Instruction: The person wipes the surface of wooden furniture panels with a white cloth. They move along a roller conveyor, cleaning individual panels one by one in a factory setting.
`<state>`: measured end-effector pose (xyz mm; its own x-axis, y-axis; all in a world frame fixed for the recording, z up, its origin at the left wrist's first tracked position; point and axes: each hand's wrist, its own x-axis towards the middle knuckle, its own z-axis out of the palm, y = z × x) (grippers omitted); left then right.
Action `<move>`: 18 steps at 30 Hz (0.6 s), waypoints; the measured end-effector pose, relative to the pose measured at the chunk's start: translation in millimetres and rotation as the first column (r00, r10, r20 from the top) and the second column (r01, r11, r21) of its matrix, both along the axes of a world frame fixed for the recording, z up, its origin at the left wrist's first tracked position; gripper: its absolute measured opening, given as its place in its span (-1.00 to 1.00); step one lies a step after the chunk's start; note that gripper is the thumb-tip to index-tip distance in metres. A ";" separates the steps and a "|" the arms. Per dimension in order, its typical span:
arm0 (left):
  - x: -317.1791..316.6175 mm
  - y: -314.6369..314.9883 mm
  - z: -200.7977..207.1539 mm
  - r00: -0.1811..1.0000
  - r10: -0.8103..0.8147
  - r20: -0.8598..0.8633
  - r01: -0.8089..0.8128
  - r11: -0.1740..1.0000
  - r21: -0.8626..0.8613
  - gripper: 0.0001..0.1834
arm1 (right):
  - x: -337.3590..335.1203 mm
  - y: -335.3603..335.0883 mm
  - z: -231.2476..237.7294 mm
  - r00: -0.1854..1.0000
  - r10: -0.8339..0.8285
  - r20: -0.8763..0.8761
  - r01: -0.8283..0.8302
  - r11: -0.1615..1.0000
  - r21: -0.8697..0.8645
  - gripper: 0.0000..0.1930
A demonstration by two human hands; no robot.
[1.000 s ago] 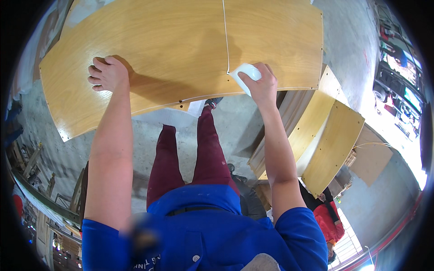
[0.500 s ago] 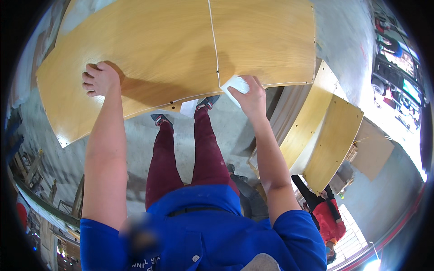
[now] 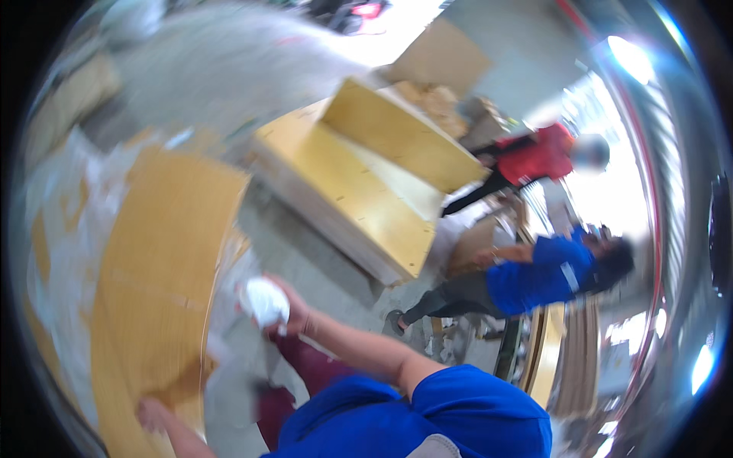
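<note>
A wide, curved wood-grain panel (image 3: 164, 244) stretches down my left side, with a thin seam line across it. My left hand (image 3: 155, 414) is against the panel's lower part; motion blur smears its fingers, and no object shows there. Off the panel's right edge, my right hand (image 3: 296, 309) is closed around a folded white pad (image 3: 267, 302), held above the floor. Whether the pad is cloth or paper, I cannot make out.
Ahead stands a large yellow-faced box-like wooden piece (image 3: 343, 198) with an upright board (image 3: 401, 133). One person in red (image 3: 538, 156) is beside it; another in blue (image 3: 538, 275) walks at the right. Plastic wrapping and cardboard (image 3: 65, 221) lie beyond the panel.
My view has swung to the right, bringing the box-like piece and two people more into sight. My right hand, still gripping the white pad, is now apart from the panel's edge.
</note>
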<state>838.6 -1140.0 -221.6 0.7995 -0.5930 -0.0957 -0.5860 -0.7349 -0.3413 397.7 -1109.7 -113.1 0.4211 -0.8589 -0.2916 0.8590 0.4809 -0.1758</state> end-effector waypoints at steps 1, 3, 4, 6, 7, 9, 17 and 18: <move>-10.6 3.7 9.9 0.993 -0.110 -0.039 0.107 0.993 -0.055 -0.50 | -7.5 21.9 -0.6 0.998 -0.028 0.050 0.029 0.999 -0.019 -0.36; -49.1 7.9 23.0 0.932 -0.359 -0.052 0.325 0.891 -0.318 -0.51 | -21.3 64.0 11.1 0.988 -0.063 0.139 0.071 0.996 -0.051 -0.34; -79.3 6.0 22.8 0.854 -0.513 -0.084 0.430 0.788 -0.440 -0.51 | -28.9 85.5 17.3 0.986 -0.098 0.136 0.107 0.992 -0.061 -0.34; -153.0 9.1 15.8 0.587 -0.785 -0.198 0.572 0.575 -0.585 -0.52 | -50.6 140.7 21.1 0.976 -0.184 0.117 0.185 0.983 -0.005 -0.38; -195.2 15.0 14.6 0.407 -0.868 -0.285 0.606 0.490 -0.626 -0.53 | -62.6 165.7 19.9 0.970 -0.223 0.094 0.219 0.975 0.046 -0.41; -268.3 31.6 18.1 0.068 -0.872 -0.485 0.677 0.397 -0.620 -0.54 | -80.6 216.9 15.1 0.939 -0.329 0.096 0.326 0.944 0.046 -0.41; -403.7 90.8 41.7 -0.140 -0.292 -0.946 0.984 0.065 -0.166 -0.58 | -170.3 319.2 32.9 0.784 -0.575 0.232 0.577 0.814 0.068 -0.45; -410.9 87.3 45.7 -0.132 -0.292 -0.947 0.988 0.033 -0.148 -0.58 | -185.1 322.3 36.3 0.767 -0.597 0.235 0.602 0.797 0.059 -0.45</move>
<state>427.7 -1052.7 -175.9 -0.6989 -0.1613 -0.6968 -0.6743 0.4734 0.5667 212.6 -787.5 -76.7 -0.1289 -0.9634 -0.2349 0.9874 -0.1466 0.0593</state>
